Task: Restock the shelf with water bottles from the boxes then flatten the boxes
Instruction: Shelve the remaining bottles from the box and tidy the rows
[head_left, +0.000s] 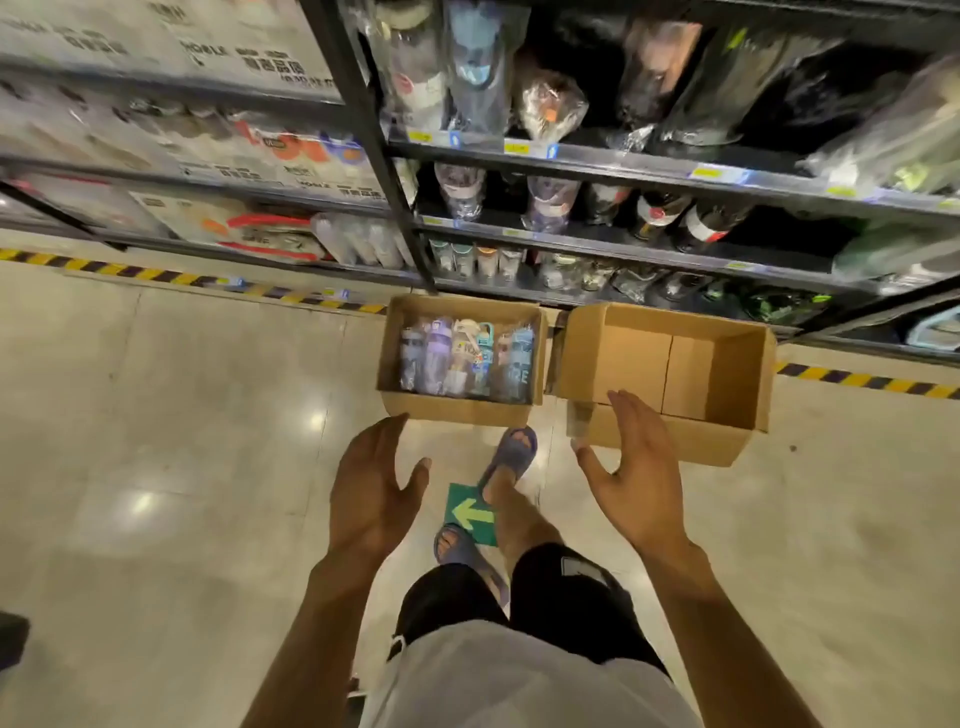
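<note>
1. While the water bottles (465, 361) lie packed side by side in the full box (457, 411), none is in hand. That box sits open-topped on the floor (182, 415), tight against the foot of the shelf (623, 167).
2. Empty box (727, 387): stands just beside the full one, on its right, also at the shelf foot. Flaps are up, nothing shows inside, and it is not yet flattened.
3. Left hand (371, 493): wide, fingers straight, holding nothing. It hovers near the near wall of the full box and appears clear of it.
4. Right hand (636, 483): likewise wide and holding nothing, palm turned inward. It overlaps the near left corner of the empty box in this view; contact cannot be told.
5. Shelf stock: the tiers carry film-wrapped bottles, but the view is too blurred to tell where room remains.
6. Step in hand, as judged: restocking is part done, with one box emptied and one full. Both hands look set to go down to the full box.
7. Next move, as judged: stoop, then either grip one bottle round its body or take the full box by its two side walls. The wrapping looks slick, so a firm hold is advised.
8. Surroundings: striped tape (130, 271) runs along the shelf foot. A green arrow sticker (470, 514) lies on the floor beside the person's sandalled foot (514, 451).
</note>
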